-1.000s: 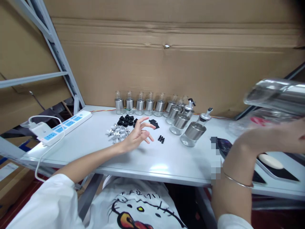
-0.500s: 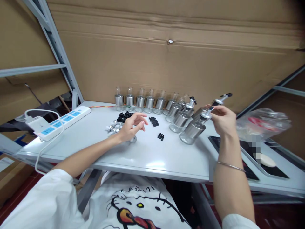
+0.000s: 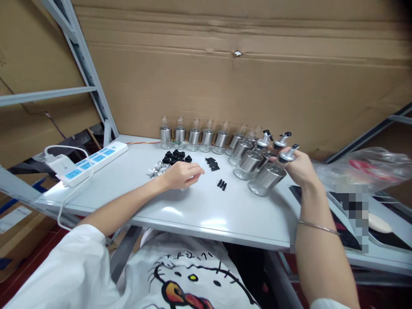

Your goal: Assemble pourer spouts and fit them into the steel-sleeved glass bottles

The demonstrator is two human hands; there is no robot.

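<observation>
My left hand [image 3: 182, 175] rests on the white table [image 3: 206, 210], fingers curled down over a small silver part that barely shows under them. It lies beside a pile of silver pourer spouts [image 3: 156, 170]. My right hand [image 3: 299, 166] is closed round the neck of a glass bottle with a steel sleeve and a pourer cap [image 3: 268, 161], which stands tilted among other capped bottles. Another capped bottle [image 3: 265, 179] stands just in front of it.
A row of uncapped bottles [image 3: 193, 138] lines the cardboard wall. Black caps [image 3: 175, 157] and small black pieces [image 3: 221, 185] lie mid-table. At the left are a power strip [image 3: 93, 161] and its white cable. To the right are a plastic bag [image 3: 367, 165] and a dark flat device [image 3: 347, 231].
My right hand brought a bottle from close to the camera down into the group of capped bottles. My left hand went from spread fingers to curled over a silver part.
</observation>
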